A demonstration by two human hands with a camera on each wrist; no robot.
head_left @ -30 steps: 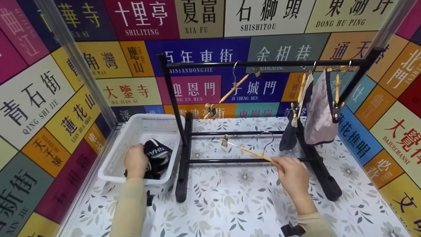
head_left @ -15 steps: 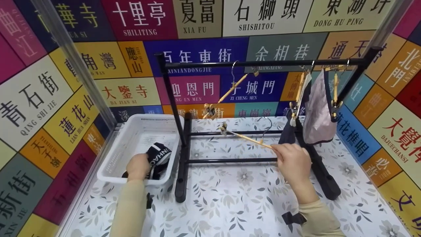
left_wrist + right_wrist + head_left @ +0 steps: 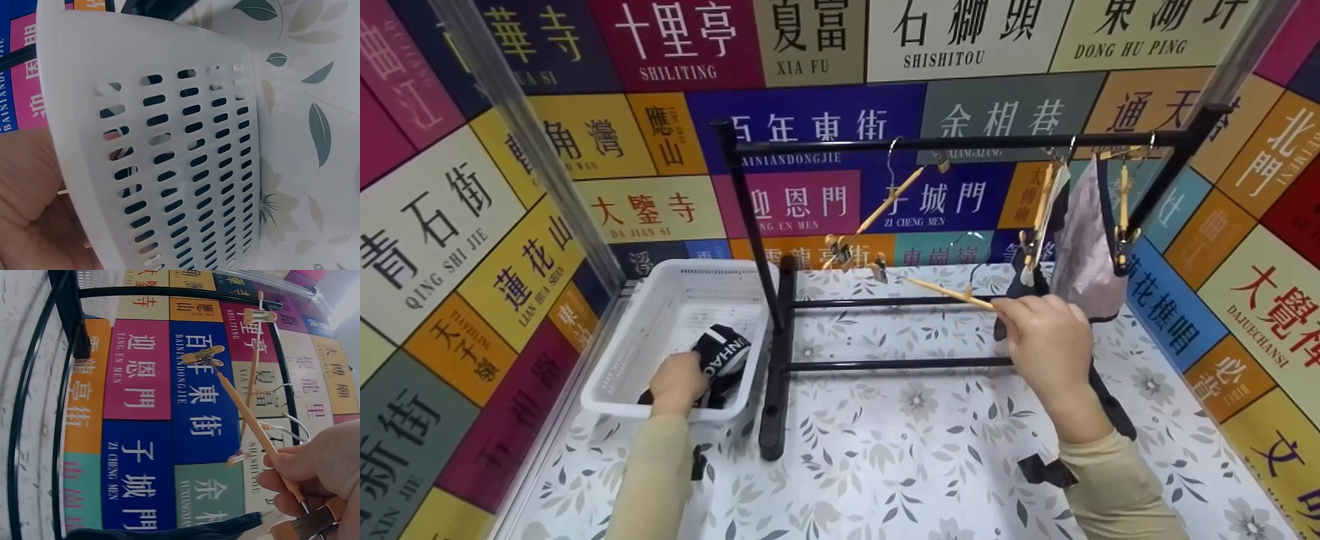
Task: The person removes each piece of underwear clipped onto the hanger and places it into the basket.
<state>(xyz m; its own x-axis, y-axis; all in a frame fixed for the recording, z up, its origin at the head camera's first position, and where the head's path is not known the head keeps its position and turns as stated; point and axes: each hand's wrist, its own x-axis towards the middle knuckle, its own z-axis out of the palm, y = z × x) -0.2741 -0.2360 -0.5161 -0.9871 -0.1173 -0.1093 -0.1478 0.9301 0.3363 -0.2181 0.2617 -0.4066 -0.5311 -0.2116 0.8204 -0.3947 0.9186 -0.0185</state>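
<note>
Black underpants (image 3: pixel 724 352) with a white-lettered waistband lie bunched in the right part of the white basket (image 3: pixel 619 315). My left hand (image 3: pixel 678 382) is down in the basket, fingers curled at the edge of this cloth; the basket wall hides much of that hand (image 3: pixel 28 197) in the left wrist view. Thumb and fingers of my right hand (image 3: pixel 1046 345) pinch one end of a wooden clip hanger (image 3: pixel 949 291), held tilted in front of the rack, below its top bar. The hanger's free clip (image 3: pixel 202 355) and metal hook (image 3: pixel 289 429) show in the right wrist view.
A black rack (image 3: pixel 960 142) stands on the floral surface (image 3: pixel 885 465). From its bar hang a bare clip hanger (image 3: pixel 891 201) and, at the right, hangers with a pinkish garment (image 3: pixel 1084 255) and dark cloth (image 3: pixel 1027 270). Sign-printed walls (image 3: pixel 810 67) enclose the back and sides.
My right hand has risen and shifted slightly right, lifting the hanger toward the rack's bar. My left hand stays in the basket, now slightly lower and closer to the underpants.
</note>
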